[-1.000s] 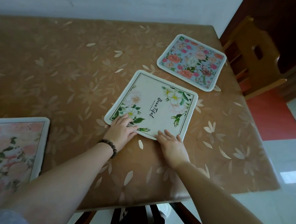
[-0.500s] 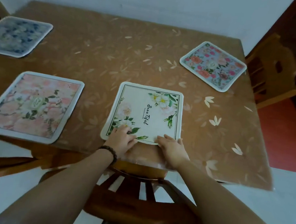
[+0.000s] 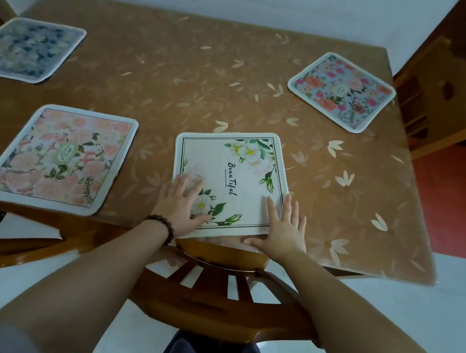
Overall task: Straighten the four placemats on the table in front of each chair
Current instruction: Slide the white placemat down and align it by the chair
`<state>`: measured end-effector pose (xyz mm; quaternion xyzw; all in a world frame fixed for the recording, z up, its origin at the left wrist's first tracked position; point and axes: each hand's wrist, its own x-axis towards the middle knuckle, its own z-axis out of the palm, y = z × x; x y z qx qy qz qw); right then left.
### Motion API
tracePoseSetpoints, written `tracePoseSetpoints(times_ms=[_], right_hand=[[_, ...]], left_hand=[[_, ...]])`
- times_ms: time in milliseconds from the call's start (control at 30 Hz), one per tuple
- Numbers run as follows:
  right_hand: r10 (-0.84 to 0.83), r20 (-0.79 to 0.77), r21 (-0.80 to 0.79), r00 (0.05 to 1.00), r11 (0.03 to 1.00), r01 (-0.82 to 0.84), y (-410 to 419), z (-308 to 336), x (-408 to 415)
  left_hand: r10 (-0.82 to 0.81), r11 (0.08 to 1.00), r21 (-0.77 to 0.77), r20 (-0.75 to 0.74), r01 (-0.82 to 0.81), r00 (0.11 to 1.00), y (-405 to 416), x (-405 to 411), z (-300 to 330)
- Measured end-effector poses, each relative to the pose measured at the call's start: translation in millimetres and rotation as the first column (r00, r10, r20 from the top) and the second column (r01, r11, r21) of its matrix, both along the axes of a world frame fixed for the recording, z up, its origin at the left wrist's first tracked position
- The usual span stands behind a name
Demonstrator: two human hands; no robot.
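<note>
The left hand (image 3: 182, 203) lies flat, fingers straight and spread, on the near left corner of the white placemat (image 3: 235, 173). The right hand (image 3: 285, 231) presses flat, fingers straight, on its near right corner, at the table (image 3: 178, 85) edge.

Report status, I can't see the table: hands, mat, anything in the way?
Left hand and right hand flat on white mat. Mat near table edge, above chair. Nothing in the way.

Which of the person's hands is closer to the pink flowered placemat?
Left. The left hand lies flat on the white placemat's near-left corner, beside the pink placemat; the right hand presses the opposite corner.
</note>
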<state>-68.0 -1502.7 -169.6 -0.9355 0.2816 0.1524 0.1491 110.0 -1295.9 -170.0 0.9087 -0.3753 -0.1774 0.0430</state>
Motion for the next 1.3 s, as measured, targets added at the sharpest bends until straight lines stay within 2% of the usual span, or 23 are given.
tracePoseSetpoints(times_ms=[133,300,567,700,900,1100,1200,1300], right_hand=[[-0.062,0.0,0.036,0.998,0.997,0.062,8.7,-9.2,6.4],[-0.085,0.008,0.061,0.996,0.995,0.085,9.8,-17.0,9.4],[-0.119,0.162,0.088,0.979,0.99,0.106,6.6,-19.7,4.8],[-0.122,0.185,0.096,0.975,0.99,0.105,7.0,-14.9,4.0],[-0.243,0.26,0.062,0.934,0.97,0.235,-0.2,-15.1,8.6],[-0.211,0.26,0.08,0.942,0.977,0.197,-3.0,-14.7,10.4],[-0.253,0.278,0.118,0.926,0.966,0.229,-2.1,-12.8,14.1],[-0.297,0.291,0.14,0.909,0.954,0.266,-7.3,-8.8,21.4]], left_hand=[[0.027,0.996,0.082,-0.061,-0.022,0.998,4.1,38.9,-5.4],[-0.031,0.989,0.141,-0.027,0.034,0.999,-13.1,82.3,-11.8],[-0.104,0.977,0.187,0.002,0.102,0.995,-61.0,132.7,-13.7],[-0.068,0.981,0.181,-0.014,0.069,0.998,-83.5,157.7,-12.0],[-0.033,0.986,0.165,0.022,0.029,0.999,-77.8,149.9,-6.5],[0.111,0.983,0.146,0.0,-0.11,0.994,-34.3,124.8,-2.1],[0.17,0.979,0.125,-0.073,-0.16,0.983,-14.0,114.5,-2.6],[0.203,0.968,0.162,-0.039,-0.194,0.978,-0.3,99.4,-2.2]])
